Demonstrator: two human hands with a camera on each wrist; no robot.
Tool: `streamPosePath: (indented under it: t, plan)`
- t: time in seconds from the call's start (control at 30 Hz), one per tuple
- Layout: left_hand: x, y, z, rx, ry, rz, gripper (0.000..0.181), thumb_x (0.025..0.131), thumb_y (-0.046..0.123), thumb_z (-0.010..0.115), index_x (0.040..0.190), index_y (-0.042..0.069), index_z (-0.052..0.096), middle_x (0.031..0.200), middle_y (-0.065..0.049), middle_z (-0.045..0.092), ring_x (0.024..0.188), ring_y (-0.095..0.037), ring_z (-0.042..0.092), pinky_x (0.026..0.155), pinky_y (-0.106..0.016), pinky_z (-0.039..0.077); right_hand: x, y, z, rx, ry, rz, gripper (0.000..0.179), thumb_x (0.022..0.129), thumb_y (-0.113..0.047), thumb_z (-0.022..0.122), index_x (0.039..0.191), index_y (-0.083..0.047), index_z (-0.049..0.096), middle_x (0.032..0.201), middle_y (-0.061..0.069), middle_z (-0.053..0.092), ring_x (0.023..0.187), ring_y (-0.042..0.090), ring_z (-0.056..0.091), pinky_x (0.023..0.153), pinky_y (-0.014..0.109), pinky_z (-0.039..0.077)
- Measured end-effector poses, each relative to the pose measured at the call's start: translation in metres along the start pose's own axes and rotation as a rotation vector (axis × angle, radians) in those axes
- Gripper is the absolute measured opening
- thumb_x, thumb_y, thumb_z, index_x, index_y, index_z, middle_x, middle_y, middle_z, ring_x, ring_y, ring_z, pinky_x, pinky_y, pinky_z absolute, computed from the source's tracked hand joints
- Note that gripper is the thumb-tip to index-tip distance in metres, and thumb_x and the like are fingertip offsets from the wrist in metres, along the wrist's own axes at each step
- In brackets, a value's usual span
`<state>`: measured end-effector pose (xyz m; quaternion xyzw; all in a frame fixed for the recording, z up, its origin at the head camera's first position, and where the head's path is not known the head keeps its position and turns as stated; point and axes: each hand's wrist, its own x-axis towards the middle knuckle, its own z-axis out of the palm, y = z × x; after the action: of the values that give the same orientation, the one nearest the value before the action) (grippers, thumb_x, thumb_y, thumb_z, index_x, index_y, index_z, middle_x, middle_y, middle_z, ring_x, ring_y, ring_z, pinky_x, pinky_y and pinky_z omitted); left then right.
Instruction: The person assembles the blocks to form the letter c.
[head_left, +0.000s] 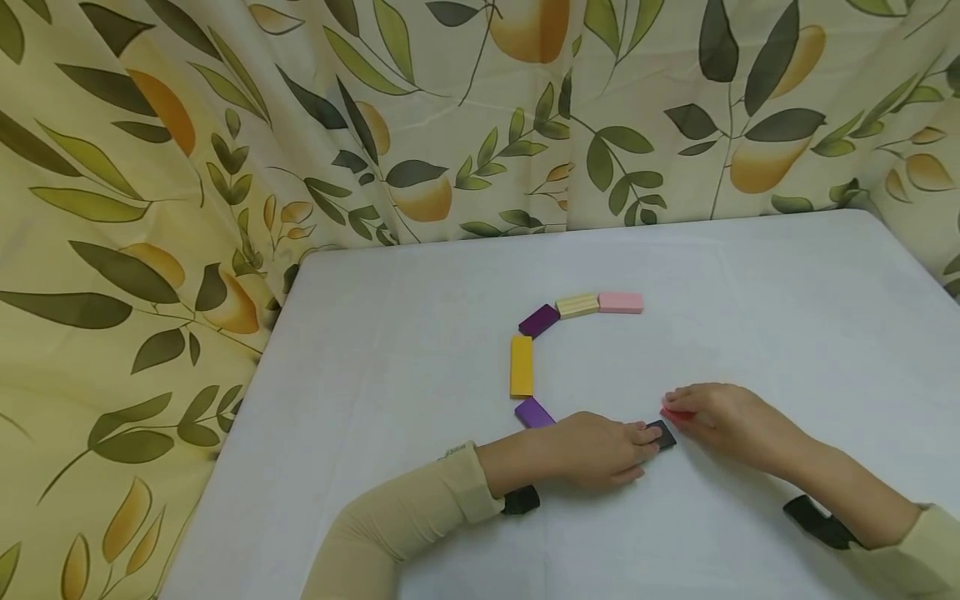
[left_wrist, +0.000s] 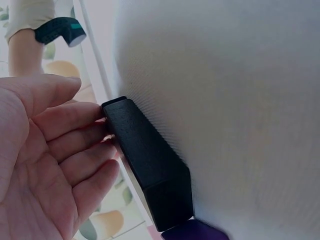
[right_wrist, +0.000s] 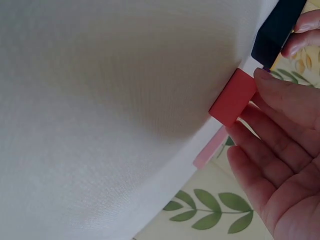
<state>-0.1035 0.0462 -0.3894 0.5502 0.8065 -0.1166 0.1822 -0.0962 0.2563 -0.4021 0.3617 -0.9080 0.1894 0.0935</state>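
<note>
My left hand (head_left: 592,448) reaches over the near part of a curved row of blocks, its fingertips at a black block (head_left: 663,436). In the left wrist view, its fingers lie nearly straight along the side of a long black block (left_wrist: 150,165), whose end meets a purple block (left_wrist: 195,231). A red block (right_wrist: 234,97) is pinched between the thumb and fingers of my right hand (head_left: 731,421). This red block stands close to the right end of the black one. Part of the row is hidden under my left hand and wrist.
The row curves away on the white table (head_left: 750,292): a violet block (head_left: 534,412), a yellow block (head_left: 521,367), a dark purple block (head_left: 539,320), a cream block (head_left: 577,306) and a pink block (head_left: 621,302). Patterned curtains (head_left: 480,117) hang behind and to the left.
</note>
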Motion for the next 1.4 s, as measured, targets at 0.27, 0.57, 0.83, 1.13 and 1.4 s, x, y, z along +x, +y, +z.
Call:
streamPosePath:
  t: [0.27,0.57,0.83,1.13,1.4]
  plan:
    - [-0.0002,0.0005,-0.0004,0.005,0.008,0.001,0.049,0.099,0.04,0.033,0.144,0.024,0.031,0.148,0.014,0.021,0.13,0.004,0.016,0.097,-0.015,0.03,-0.0015,-0.0029,-0.0002,0.015,-0.028,0.013,0.027,0.061,0.002,0.079,0.086,-0.003,0.072,0.088,0.007,0.069,0.083,0.026,0.066,0.068,0.037,0.052]
    - [0.0008,0.0009,0.0012,0.016,0.026,0.004,0.048,0.099,0.04,0.033,0.144,0.023,0.032,0.147,0.012,0.022,0.131,0.003,0.016,0.097,-0.016,0.03,-0.0011,-0.0054,-0.0005,0.021,-0.014,-0.012,0.032,0.058,0.003,0.08,0.088,-0.001,0.072,0.09,0.007,0.069,0.083,0.025,0.065,0.068,0.037,0.052]
    - [0.0019,0.0009,0.0018,0.017,0.023,0.001,0.048,0.099,0.04,0.033,0.144,0.023,0.032,0.147,0.012,0.023,0.131,0.002,0.017,0.097,-0.016,0.03,-0.0018,-0.0071,-0.0005,0.023,-0.023,-0.01,0.032,0.058,0.003,0.08,0.089,-0.002,0.071,0.09,0.006,0.069,0.084,0.026,0.065,0.069,0.037,0.052]
    - [0.002,0.0017,0.001,0.001,0.023,-0.002,0.048,0.099,0.04,0.034,0.144,0.023,0.032,0.147,0.013,0.023,0.13,0.003,0.016,0.097,-0.016,0.029,-0.0039,-0.0064,-0.0014,0.015,-0.004,-0.03,0.032,0.058,0.003,0.08,0.088,-0.002,0.071,0.09,0.007,0.069,0.083,0.026,0.065,0.068,0.036,0.052]
    - [0.0013,0.0015,0.0004,-0.008,0.033,0.001,0.048,0.098,0.04,0.034,0.143,0.024,0.034,0.146,0.014,0.025,0.13,0.004,0.018,0.096,-0.015,0.031,-0.0042,-0.0071,-0.0016,0.024,-0.017,-0.009,0.032,0.059,0.003,0.08,0.09,-0.001,0.071,0.091,0.006,0.068,0.083,0.024,0.065,0.068,0.036,0.052]
